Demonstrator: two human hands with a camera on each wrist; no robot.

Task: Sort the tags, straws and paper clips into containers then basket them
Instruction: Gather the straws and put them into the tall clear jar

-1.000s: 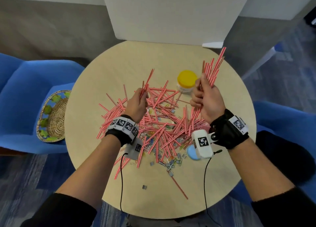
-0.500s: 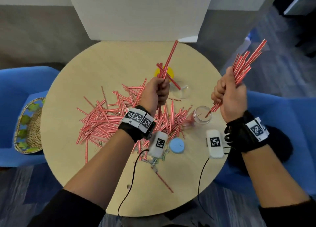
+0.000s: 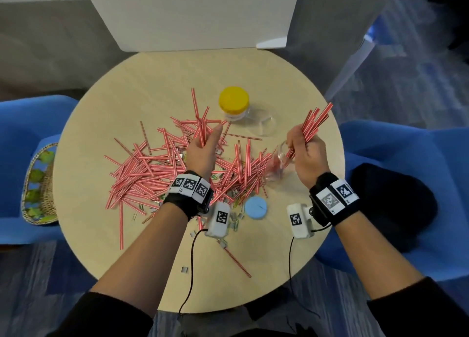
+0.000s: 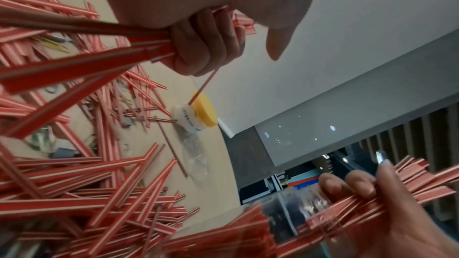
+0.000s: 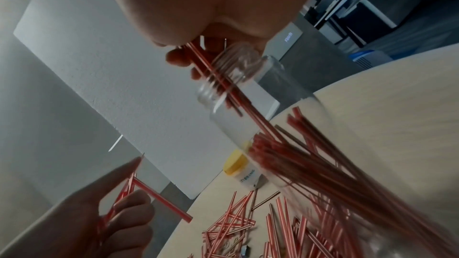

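Red-and-white striped straws [image 3: 152, 174] lie heaped across the round table [image 3: 142, 87], with paper clips [image 3: 234, 222] and small tags [image 3: 184, 269] under and in front of them. Over the pile, my left hand [image 3: 203, 146] grips a few straws [image 3: 199, 123] that point upward; its curled fingers [image 4: 206, 46] show in the left wrist view. My right hand [image 3: 302, 146] grips a thick bundle of straws [image 3: 314, 123]. The bundle's lower ends sit inside the mouth of a clear jar [image 3: 278, 166], which leans to the left. The right wrist view shows those straws passing through the jar neck [image 5: 231, 77].
A yellow-lidded jar [image 3: 233, 100] stands at the back, a clear lid [image 3: 262, 122] beside it. A blue lid [image 3: 255, 207] lies near my wrists. A woven basket [image 3: 40, 184] rests on the blue chair [image 3: 15, 138] to the left. A white panel [image 3: 193, 14] stands behind the table.
My right hand has swung in from the right and come down, putting the bundle's ends into the clear jar. My left hand has lowered toward the pile, still holding its straws.
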